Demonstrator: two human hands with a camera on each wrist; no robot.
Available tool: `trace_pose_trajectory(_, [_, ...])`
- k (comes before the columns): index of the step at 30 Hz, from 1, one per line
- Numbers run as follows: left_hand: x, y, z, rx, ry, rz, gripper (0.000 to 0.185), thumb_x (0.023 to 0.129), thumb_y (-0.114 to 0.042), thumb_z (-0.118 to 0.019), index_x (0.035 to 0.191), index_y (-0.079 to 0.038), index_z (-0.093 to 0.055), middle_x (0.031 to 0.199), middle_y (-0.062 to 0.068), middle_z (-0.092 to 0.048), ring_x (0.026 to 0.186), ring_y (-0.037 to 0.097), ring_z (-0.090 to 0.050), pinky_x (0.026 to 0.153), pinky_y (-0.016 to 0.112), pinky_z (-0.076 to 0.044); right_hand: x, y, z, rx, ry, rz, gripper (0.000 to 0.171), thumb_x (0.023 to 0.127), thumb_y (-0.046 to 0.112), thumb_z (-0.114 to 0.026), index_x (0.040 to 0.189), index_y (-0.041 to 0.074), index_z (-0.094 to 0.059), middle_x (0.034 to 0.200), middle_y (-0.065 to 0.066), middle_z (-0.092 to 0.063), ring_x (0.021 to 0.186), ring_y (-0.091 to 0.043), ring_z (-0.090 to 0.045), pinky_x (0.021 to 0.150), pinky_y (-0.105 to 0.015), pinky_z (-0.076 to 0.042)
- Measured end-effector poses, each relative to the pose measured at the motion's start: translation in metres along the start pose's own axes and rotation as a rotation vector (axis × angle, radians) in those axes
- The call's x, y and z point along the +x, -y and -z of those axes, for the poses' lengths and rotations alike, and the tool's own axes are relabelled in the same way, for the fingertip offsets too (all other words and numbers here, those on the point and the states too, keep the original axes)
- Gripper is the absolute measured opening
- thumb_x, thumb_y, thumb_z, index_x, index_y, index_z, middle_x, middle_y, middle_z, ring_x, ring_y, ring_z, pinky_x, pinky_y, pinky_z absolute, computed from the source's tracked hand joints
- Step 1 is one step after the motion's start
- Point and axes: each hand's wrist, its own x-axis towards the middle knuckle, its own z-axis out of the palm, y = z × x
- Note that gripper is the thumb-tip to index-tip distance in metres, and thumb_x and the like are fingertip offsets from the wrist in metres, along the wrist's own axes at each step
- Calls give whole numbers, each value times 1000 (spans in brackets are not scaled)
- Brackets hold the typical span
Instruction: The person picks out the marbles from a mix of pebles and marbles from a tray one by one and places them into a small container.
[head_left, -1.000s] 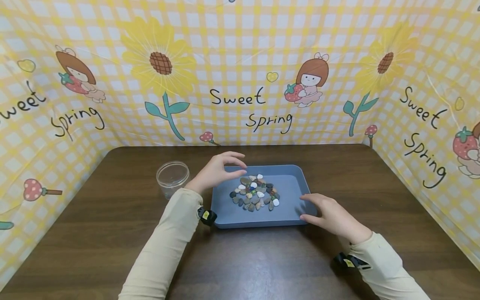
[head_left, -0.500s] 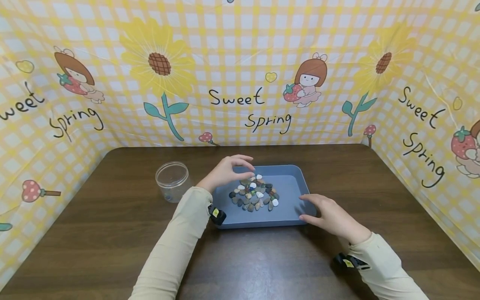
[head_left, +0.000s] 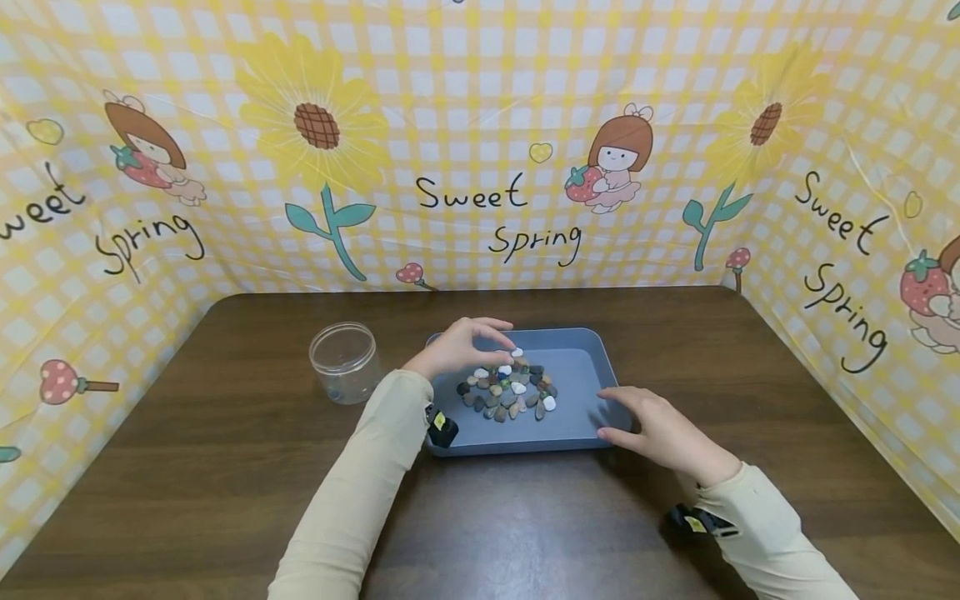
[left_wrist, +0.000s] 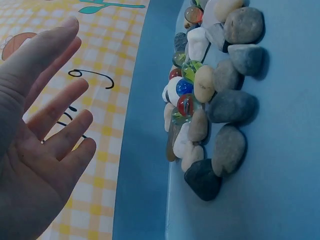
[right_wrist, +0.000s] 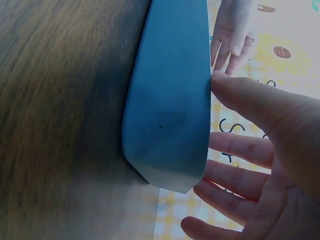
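- Hovering over the far-left part of the stone pile point(head_left: 508, 389) is the left hand point(head_left: 459, 346); fingers are spread and lightly bent in the head view, straight in the left wrist view; nothing is gripped, no stone is touched as far as can be seen
- Pile is made up of grey, white and tan pebbles plus a few glass marbles point(left_wrist: 185, 104); it is seen lying left of centre in the blue tray point(head_left: 581, 421)
- Right hand point(head_left: 660, 429) is placed at the tray's near-right corner; thumb is pressed against the rim in the right wrist view; fingers are straight and spread; hand is open, nothing is clasped
- Tray is set mid-table on the dark wood table point(head_left: 225, 467)
- Clear plastic jar point(head_left: 345, 362) is seen upright, left of the tray, near but apart from it
- Yellow checked backdrop point(head_left: 480, 142) is hung round the far, left and right sides
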Motion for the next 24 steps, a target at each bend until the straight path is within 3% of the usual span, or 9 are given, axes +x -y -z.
trace_pose_trajectory(10, [3, 2, -1, 27, 74, 53, 24, 83, -21, -70, 103, -9, -72, 143, 9, -46, 139, 27, -34, 113, 52, -26, 1, -2, -2, -2, -10, 12, 50, 83, 27, -70, 122, -1, -57, 121, -19, -62, 114, -34, -57, 95, -50, -46])
trace_pose_trajectory(18, [4, 9, -5, 40, 121, 39, 25, 85, -19, -69, 106, -6, -71, 144, 10, -45, 140, 26, -32, 114, 51, -26, 2, -3, -4, 5, 6, -11, 52, 83, 28, -70, 123, -1, -57, 123, -18, -61, 116, -35, -55, 96, -50, -45])
trace_pose_trajectory(24, [6, 14, -10, 38, 129, 64, 22, 83, -19, -70, 102, -8, -72, 143, 7, -47, 140, 26, -33, 113, 49, -29, 1, -3, -4, 6, 3, -5, 51, 82, 26, -70, 123, -2, -57, 123, -19, -61, 115, -35, -55, 96, -51, -45])
